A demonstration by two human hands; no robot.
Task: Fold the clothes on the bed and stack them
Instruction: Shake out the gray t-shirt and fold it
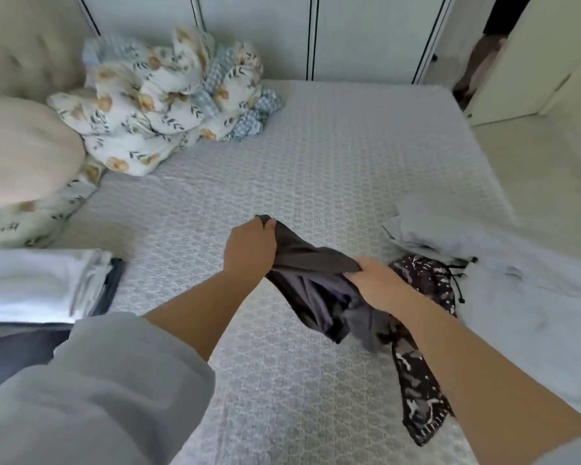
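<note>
White patterned bed (316, 169) fills our view, a folded stack (44, 283) at its left edge. We grip a dark garment (312, 280) mid-bed, left hand (249, 246) and right hand (376, 283) both clenched on it.

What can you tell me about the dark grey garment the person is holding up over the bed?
The dark grey garment is a thin, soft-looking plain fabric, unfolded and bunched. The left hand grips one end, raised; the right hand grips it lower, so it is stretched slanting between them. The rest hangs in loose folds toward the bed, beside a dark patterned garment.
</note>
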